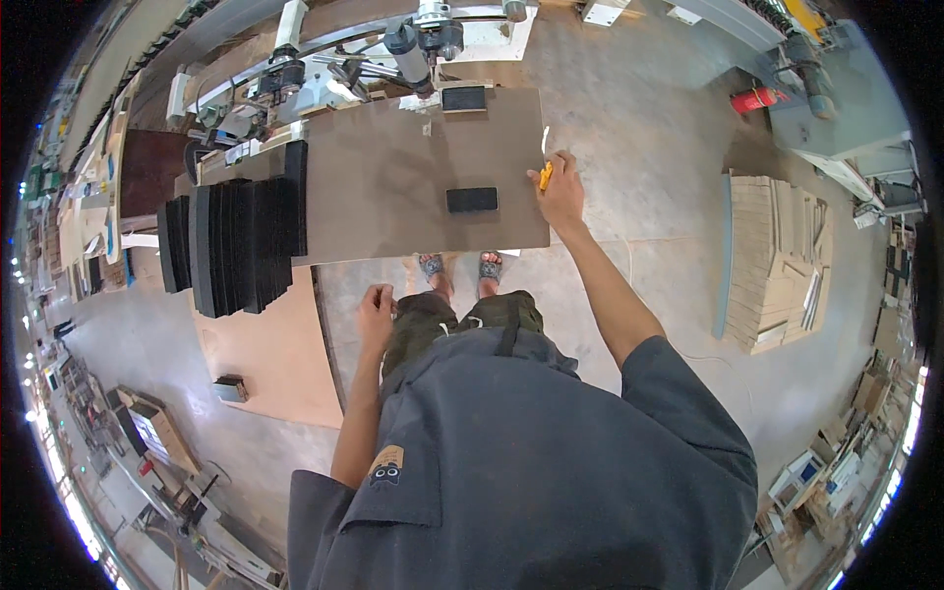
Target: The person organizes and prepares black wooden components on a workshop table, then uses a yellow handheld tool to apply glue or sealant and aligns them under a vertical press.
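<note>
In my right hand [561, 191] is a yellow utility knife [546, 175], with its thin pale blade pointing away from me. That hand is at the right edge of a brown board-topped table [374, 211]. My left hand [376, 307] hangs by my left thigh with its fingers curled; nothing shows in it. On the board lie a small black rectangular block [472, 200] near the middle and a second dark block [463, 98] at the far edge. Several black panels [241, 241] stand in a row at the table's left end.
A machine with a drill-like head [433, 34] stands behind the table. To the right, stacked tan boards [777, 261] rest on the floor, and a red fire extinguisher [755, 99] is farther off. A tan sheet [275, 359] with a small block [231, 388] lies at left.
</note>
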Demonstrator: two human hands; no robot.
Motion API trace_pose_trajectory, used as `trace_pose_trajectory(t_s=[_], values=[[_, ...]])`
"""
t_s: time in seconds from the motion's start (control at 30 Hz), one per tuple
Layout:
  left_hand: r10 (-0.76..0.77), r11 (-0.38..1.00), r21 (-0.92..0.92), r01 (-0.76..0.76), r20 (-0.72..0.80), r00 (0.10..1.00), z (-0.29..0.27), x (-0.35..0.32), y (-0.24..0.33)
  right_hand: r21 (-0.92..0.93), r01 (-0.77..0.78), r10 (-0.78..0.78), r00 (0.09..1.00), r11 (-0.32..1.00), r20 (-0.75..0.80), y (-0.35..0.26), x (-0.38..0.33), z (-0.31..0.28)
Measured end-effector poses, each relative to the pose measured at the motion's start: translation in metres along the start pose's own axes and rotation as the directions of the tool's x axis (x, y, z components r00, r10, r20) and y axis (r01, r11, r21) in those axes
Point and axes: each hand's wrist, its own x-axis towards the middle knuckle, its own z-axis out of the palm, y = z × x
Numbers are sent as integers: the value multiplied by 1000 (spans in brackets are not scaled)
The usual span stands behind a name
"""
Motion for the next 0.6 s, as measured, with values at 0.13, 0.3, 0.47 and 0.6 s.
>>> trace_pose_trajectory(t_s=[0.13,0.3,0.47,0.6], values=[[20,1000,-4,-20,17,1000,-13,20,6,95,161,-163,987,982,13,-13,10,-1],[48,998,-40,-46,57,997,-21,43,6,-311,204,-210,978,928,14,-28,29,-9],[75,995,-68,-71,68,995,-38,59,-3,-210,16,17,988,978,155,-13,23,-4],[84,996,-35,-83,38,996,-56,64,1,165,-109,80,982,980,174,25,10,22]])
